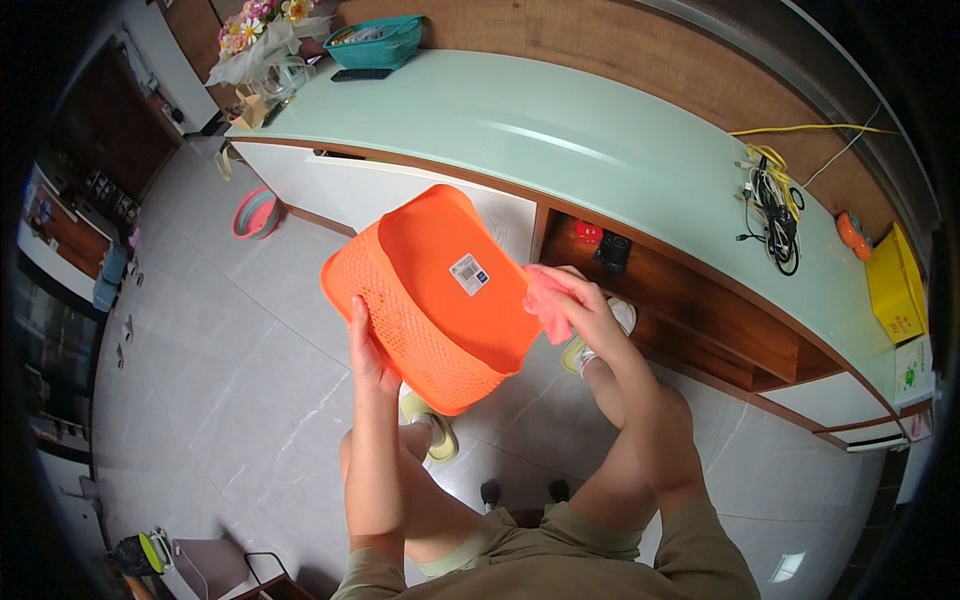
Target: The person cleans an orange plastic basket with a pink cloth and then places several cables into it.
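Note:
An orange plastic basket (416,322) with perforated sides is held up over the floor, tilted so that its flat underside faces me. A white barcode sticker (469,274) is on that underside. My left hand (369,349) grips the basket's left side, thumb up along the perforated wall. In my right hand (581,300) is a bunched pink cloth (549,301), touching the basket's right side near the edge.
A cabinet with a pale green glass top (525,112) curves ahead, with open wooden shelves (675,322) at right. On top are a teal basket (375,43), coiled cables (776,210) and a yellow box (896,285). A pink-and-grey basin (257,214) sits on the tiles.

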`<state>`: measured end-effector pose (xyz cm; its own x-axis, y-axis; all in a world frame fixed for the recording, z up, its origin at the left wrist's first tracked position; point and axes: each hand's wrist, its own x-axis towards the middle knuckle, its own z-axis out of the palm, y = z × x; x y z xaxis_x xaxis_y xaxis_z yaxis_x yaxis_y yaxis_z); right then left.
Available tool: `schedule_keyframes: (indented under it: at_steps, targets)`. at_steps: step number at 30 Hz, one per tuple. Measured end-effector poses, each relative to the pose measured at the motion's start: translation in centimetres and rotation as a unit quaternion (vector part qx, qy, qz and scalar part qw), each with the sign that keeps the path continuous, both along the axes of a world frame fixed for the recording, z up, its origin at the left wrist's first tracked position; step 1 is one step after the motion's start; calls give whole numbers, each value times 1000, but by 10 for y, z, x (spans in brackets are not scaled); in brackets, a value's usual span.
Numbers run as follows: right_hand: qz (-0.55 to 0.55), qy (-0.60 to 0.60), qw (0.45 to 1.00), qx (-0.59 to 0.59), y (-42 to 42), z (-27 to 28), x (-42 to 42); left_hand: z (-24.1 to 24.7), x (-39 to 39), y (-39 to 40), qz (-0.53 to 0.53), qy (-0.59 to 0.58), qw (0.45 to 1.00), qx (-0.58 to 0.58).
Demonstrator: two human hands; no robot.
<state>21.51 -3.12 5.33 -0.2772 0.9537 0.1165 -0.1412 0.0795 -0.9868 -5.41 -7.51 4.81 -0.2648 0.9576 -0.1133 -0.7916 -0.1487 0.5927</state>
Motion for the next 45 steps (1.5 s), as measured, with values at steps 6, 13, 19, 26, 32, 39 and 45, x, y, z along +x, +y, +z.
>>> schedule_keyframes:
  at_steps: [6,13,19,26,32,39,45]
  targets:
    - [-91,-212,971,66,-12,12,-11,-8,-2,-7,-3,38,999,7]
    - [-181,-218,922,264,-4,10,-9,-12,-2,-16,-83,61,995,1]
    - [-221,-150,934,236,4,11,-4,-27,17,-11,-198,71,977,31]
    - [-274,-220,847,400,7,18,7,-24,29,-15,-247,31,968,11]
    - [-188,-286,812,472,4,25,19,-16,23,-17,-265,59,962,-5]
    - [-56,-230,857,458,-7,26,-5,-22,18,-22,-268,108,957,-27]
    - [66,-86,965,240,-7,20,-10,-1,11,-18,-262,254,931,25]
